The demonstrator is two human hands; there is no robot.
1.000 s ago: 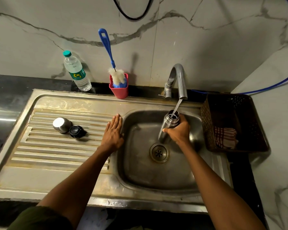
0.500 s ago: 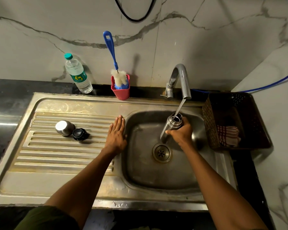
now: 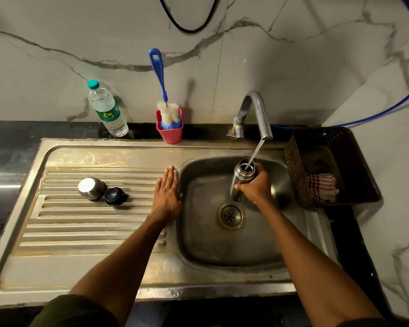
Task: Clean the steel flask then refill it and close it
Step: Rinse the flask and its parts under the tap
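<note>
Gripping the steel flask (image 3: pixel 242 179) mid-body under the tap (image 3: pixel 257 114), the right hand (image 3: pixel 255 187) wraps wet, slippery steel (growing heavier, likely); left hand (image 3: pixel 167 194) lies flat left of the tap.

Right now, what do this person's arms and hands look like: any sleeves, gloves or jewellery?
Both forearms are bare, and the left hand and right hand wear no gloves. No rings, watch or bracelets show. A dark olive-green sleeve covers the left upper arm at the bottom edge; a dark strip at the right corner may be its match.
</note>
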